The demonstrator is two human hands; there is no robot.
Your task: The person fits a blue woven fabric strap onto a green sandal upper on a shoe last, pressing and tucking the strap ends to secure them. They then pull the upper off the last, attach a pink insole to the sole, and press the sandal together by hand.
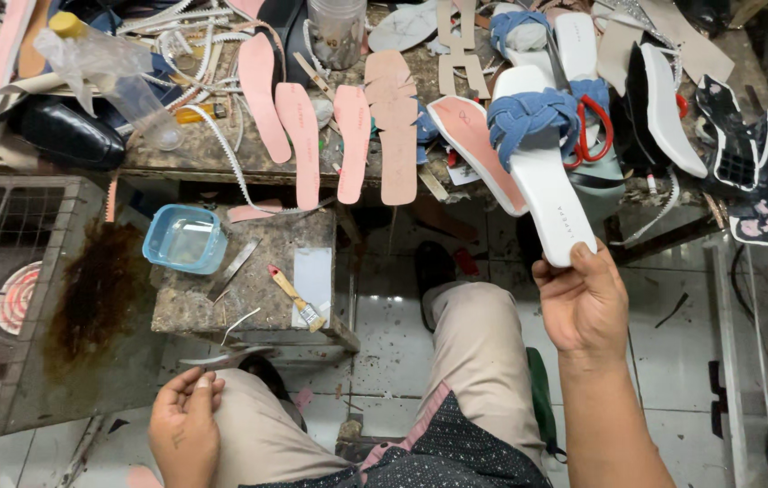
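Right hand: our right hand [583, 303] is clenched around the heel end of a white sandal [542, 176], thumb across the insole, arm raised from our lap.
Sandal: it points away from that hand toward the workbench [203, 158], its blue knotted strap [529, 117] sitting at the far end from our fingers.
Left hand: our left hand [185, 425] rests on our left knee, fingers curled in loosely; we cannot tell whether it grips anything.
Beyond the left hand: a small stained block table [248, 298] carries a blue plastic tub [185, 239], a glue brush [296, 300] and a metal blade [235, 268].
Beyond the right hand: red-handled scissors [594, 134] lie just past the sandal.
Far of both hands: pink insoles [352, 140] lie in a row on the workbench.
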